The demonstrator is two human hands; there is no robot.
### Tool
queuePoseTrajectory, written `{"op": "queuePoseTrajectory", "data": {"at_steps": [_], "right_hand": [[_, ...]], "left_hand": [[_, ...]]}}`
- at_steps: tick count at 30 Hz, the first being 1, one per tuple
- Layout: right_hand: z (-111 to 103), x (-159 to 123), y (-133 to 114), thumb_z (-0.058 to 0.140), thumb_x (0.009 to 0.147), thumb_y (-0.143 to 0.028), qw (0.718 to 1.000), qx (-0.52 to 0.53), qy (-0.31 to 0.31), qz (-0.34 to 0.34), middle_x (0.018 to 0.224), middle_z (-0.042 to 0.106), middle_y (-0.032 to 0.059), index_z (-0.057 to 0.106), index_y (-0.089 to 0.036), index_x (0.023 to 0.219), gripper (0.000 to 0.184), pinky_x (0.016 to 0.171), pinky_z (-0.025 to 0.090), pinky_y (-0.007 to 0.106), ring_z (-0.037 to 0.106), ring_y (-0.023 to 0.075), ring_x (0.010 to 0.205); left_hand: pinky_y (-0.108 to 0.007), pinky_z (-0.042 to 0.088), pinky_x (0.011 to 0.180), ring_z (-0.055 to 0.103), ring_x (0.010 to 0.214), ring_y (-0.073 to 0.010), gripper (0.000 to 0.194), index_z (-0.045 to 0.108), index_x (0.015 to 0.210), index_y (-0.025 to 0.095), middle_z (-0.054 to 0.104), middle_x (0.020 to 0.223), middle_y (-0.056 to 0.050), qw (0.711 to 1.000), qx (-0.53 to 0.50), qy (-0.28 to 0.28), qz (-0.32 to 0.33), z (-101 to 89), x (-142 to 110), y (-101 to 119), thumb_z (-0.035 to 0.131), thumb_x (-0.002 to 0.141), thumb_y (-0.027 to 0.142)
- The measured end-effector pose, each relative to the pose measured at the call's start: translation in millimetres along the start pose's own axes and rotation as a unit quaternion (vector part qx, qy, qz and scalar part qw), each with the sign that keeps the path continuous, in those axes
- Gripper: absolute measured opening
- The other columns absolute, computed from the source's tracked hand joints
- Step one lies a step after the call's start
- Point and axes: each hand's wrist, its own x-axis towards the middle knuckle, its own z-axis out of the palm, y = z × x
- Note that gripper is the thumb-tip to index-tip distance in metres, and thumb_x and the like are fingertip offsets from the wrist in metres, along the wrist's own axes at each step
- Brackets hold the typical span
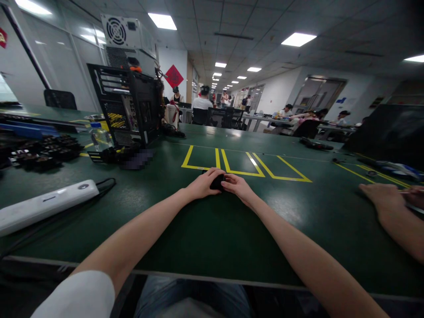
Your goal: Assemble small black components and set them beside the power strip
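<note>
A small black object (217, 182), its kind not clear at this size, is between my two hands just in front of the yellow tape outlines. My left hand (206, 183) is curled round its left side and top, gripping it. The fingertips of my right hand (239, 186) are bent against its right edge; what exactly they pinch is too small to make out. Both hands are low over the green table (218, 238), and much of the object is hidden behind my fingers.
Yellow tape outlines (243, 173) lie beyond my hands. To the left are a white power strip (49, 205), a water bottle (100, 138), black parts (49, 150) and an open computer case (127, 104) topped by a power supply (127, 31). Another person's hand (387, 198) is at right.
</note>
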Motion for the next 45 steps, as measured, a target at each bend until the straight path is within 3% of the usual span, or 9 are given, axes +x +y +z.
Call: {"op": "queuePoseTrajectory", "data": {"at_steps": [4, 10, 16, 25, 29, 38, 45], "right_hand": [[2.0, 1.4, 1.9, 0.067, 0.059, -0.027, 1.0, 0.006, 0.013, -0.006, 0.087, 0.059, 0.0026, 0.053, -0.02, 0.094, 0.038, 0.078, 0.046, 0.035, 0.058, 0.0145, 0.08], [5.2, 1.0, 2.6, 0.07, 0.055, -0.022, 0.996, -0.015, 0.022, -0.081, 0.096, 0.057, 0.0023, 0.051, -0.02, 0.095, 0.043, 0.087, 0.04, 0.035, 0.056, 0.0149, 0.089], [9.4, -1.1, 1.8, 0.06, 0.065, -0.036, 0.995, -0.033, 0.054, -0.073, 0.098, 0.054, 0.0024, 0.052, -0.021, 0.093, 0.032, 0.08, 0.045, 0.034, 0.055, 0.014, 0.085], [7.5, -0.6, -0.2, 0.061, 0.066, -0.033, 0.996, -0.041, 0.043, -0.062, 0.103, 0.056, 0.0059, 0.052, -0.019, 0.101, 0.039, 0.086, 0.042, 0.037, 0.054, 0.0183, 0.094], [8.8, -1.8, -1.2, 0.065, 0.062, -0.027, 0.994, -0.038, 0.033, -0.096, 0.103, 0.056, 0.0042, 0.052, -0.019, 0.097, 0.038, 0.091, 0.038, 0.037, 0.053, 0.0178, 0.097], [13.9, -4.4, -1.6, 0.058, 0.068, -0.036, 0.995, -0.054, 0.03, -0.076, 0.088, 0.057, 0.0023, 0.05, -0.021, 0.093, 0.031, 0.08, 0.044, 0.035, 0.056, 0.015, 0.084], [17.4, -3.6, -2.8, 0.058, 0.069, -0.032, 0.992, -0.086, 0.023, -0.095, 0.1, 0.055, 0.0047, 0.051, -0.019, 0.101, 0.036, 0.086, 0.041, 0.035, 0.054, 0.0164, 0.091]], "left_hand": [[-0.037, 0.038, 0.091, 0.044, 0.106, -0.0215, 0.058, 0.035, 0.116, 0.023, 0.04, 0.118, -0.006, 1.0, 0.011, 0.003, -0.001, -0.2, 0.8, -2.0, 0.063, 0.064, 0.027], [-0.034, 0.04, 0.087, 0.048, 0.1, -0.0206, 0.058, 0.036, 0.115, 0.021, 0.046, 0.113, -0.005, 0.999, 0.011, 0.028, -0.029, 2.1, 3.1, -6.2, 0.062, 0.064, 0.03], [-0.037, 0.037, 0.088, 0.045, 0.103, -0.0218, 0.06, 0.036, 0.116, 0.021, 0.047, 0.114, -0.005, 0.999, 0.038, 0.019, -0.027, 0.8, 2.8, -4.9, 0.063, 0.063, 0.029], [-0.038, 0.033, 0.091, 0.044, 0.104, -0.0212, 0.058, 0.037, 0.114, 0.021, 0.047, 0.116, -0.005, 0.997, 0.072, 0.02, -0.003, -4.4, 4.1, -1.9, 0.063, 0.064, 0.03], [-0.038, 0.035, 0.088, 0.046, 0.102, -0.0216, 0.054, 0.038, 0.113, 0.021, 0.049, 0.114, -0.006, 0.997, 0.075, 0.007, -0.01, -7.8, 4.0, 1.5, 0.062, 0.065, 0.031], [-0.038, 0.036, 0.087, 0.047, 0.101, -0.0221, 0.057, 0.039, 0.113, 0.019, 0.05, 0.111, -0.007, 0.995, 0.095, 0.008, -0.006, -13.5, 0.2, 1.2, 0.062, 0.064, 0.037], [-0.038, 0.037, 0.086, 0.046, 0.102, -0.0223, 0.057, 0.039, 0.114, 0.02, 0.05, 0.111, -0.007, 0.995, 0.098, 0.006, -0.017, -16.3, -5.0, 3.6, 0.061, 0.065, 0.039]]}}
